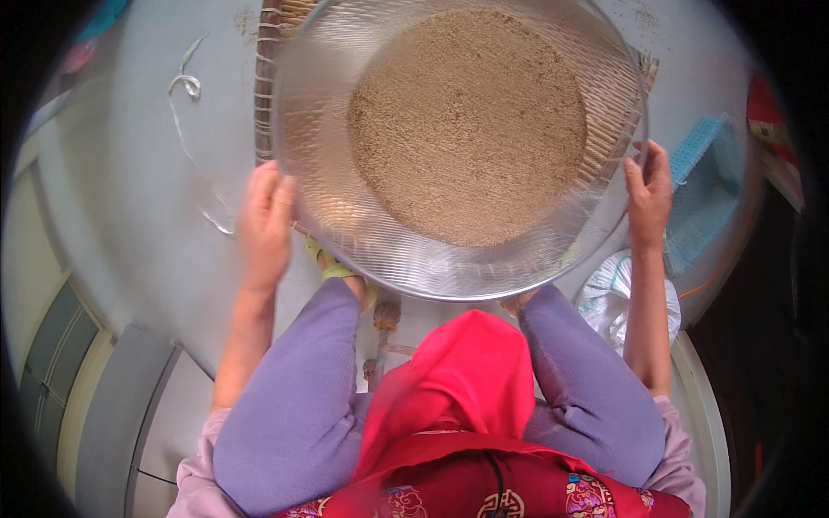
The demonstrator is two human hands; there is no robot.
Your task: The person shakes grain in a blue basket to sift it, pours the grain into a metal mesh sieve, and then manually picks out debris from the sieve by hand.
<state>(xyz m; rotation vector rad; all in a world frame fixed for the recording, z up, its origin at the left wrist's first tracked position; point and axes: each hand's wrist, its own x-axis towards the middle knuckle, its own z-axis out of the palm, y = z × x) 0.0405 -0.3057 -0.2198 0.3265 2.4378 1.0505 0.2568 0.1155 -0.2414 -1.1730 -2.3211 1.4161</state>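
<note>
A large round metal sieve [453,280] hangs before me, its rim gripped on both sides. My left hand [267,226] has hold of its left rim and is slightly blurred. On the opposite side, my right hand [649,191] grips the rim with the thumb on top. A round heap of small tan grain or seed [469,129], flecked with darker bits, lies spread in the sieve. Below it is a woven basket tray [266,84] with a dark bound edge, mostly hidden by the sieve.
A white string [184,136] lies on the grey floor at left. At right stand a blue woven basket [706,188] and a white woven sack [605,291]. My knees flank the space under the sieve, with a green sandal [333,267] by the left one.
</note>
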